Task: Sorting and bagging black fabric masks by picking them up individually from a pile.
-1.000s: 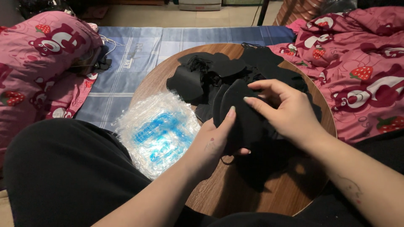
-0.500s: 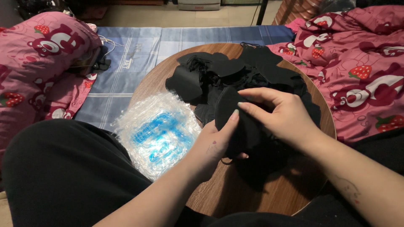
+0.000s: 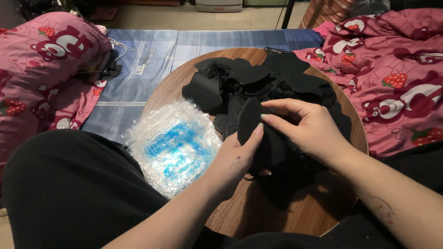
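Pinching a black mask [image 3: 258,138] between both sets of fingers [image 3: 277,121] — my left hand [image 3: 237,159] grips its lower edge, thumb up, while my right hand [image 3: 309,131] clasps the top. It sits above the round wooden counter [image 3: 277,212], just before the pile of black masks [image 3: 258,80]. A clear plastic packet [image 3: 173,145] lies left, pink bedding [image 3: 397,87] beyond.
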